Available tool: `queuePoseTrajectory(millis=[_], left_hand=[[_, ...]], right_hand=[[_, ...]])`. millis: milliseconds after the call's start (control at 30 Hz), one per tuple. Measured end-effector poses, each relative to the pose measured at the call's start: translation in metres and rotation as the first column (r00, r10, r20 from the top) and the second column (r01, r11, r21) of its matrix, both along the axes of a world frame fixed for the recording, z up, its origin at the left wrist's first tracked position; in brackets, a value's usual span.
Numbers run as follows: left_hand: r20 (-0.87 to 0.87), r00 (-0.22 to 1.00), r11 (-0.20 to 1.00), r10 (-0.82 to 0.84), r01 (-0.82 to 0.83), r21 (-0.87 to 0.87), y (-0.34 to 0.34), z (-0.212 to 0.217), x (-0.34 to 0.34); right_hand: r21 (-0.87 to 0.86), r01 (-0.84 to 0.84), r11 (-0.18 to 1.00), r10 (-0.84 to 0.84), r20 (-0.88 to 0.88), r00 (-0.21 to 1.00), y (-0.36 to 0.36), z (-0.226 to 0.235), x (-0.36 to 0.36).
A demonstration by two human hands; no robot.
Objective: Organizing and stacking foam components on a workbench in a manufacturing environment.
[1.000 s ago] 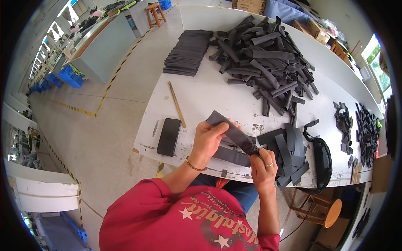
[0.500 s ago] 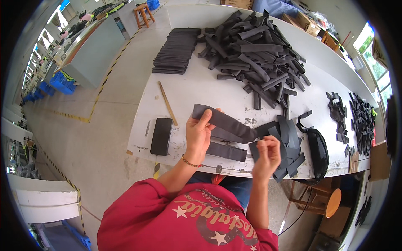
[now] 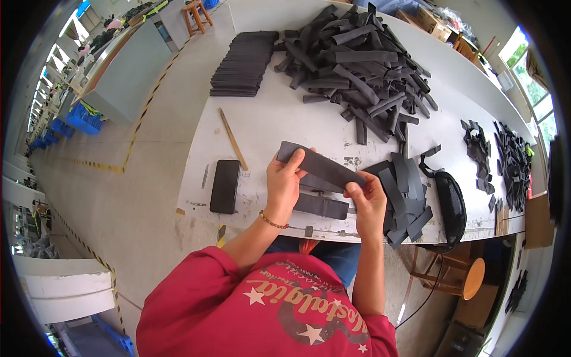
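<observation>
One dark grey fabric strip (image 3: 324, 166) spans from the left hand (image 3: 282, 181) to the right hand (image 3: 370, 196), lifted above the white bench (image 3: 267, 119). The left hand grasps it close to its far end, thumb laid across the upper face and fingers behind. The right hand pinches the opposite end, nearer the body, between thumb and fingers. Between the hands the strip looks flat and slants toward the right hand.

Just below the hands, a second fabric strip (image 3: 321, 205) lies on the bench, and another piece beside it is partly hidden by the held one. Right beside the right hand is a loose pile of flat black pieces (image 3: 410, 190); past that sits a black rounded object (image 3: 451, 208) with a strap, its kind hard to tell.

To the left of the left hand rests a black phone (image 3: 226, 186), with a thin wooden stick (image 3: 232, 140) lying aslant just beyond it. Farther out from the left hand is a neat row of stacked dark strips (image 3: 241, 65). Ahead of both hands, well apart from them, spreads a tangled heap of dark fabric strips (image 3: 363, 71).
</observation>
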State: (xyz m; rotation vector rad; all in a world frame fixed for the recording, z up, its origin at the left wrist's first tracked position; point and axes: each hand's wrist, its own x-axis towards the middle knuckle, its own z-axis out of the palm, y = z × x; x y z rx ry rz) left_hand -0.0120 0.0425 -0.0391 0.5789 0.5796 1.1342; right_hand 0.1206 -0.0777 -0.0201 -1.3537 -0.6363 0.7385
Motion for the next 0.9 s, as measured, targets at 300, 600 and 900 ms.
queuePoseTrajectory(millis=[300, 600, 900], left_hand=[[-0.158, 0.979, 0.963, -0.129, 0.086, -0.254, -0.005, -0.034, -0.030], [-0.555, 0.831, 0.993, -0.047, 0.098, 0.063, -0.013, -0.044, -0.068], [-0.803, 0.525, 0.888, 0.283, 0.172, 0.426, -0.033, -0.084, -0.066]], right_hand=[[-0.115, -0.035, 0.993, 0.024, -0.099, 0.995, -0.012, -0.037, 0.001], [-0.273, -0.087, 0.958, 0.067, -0.081, 0.994, -0.025, -0.051, 0.004], [-0.477, 0.184, 0.860, 0.010, 0.376, 0.927, -0.040, -0.086, -0.004]])
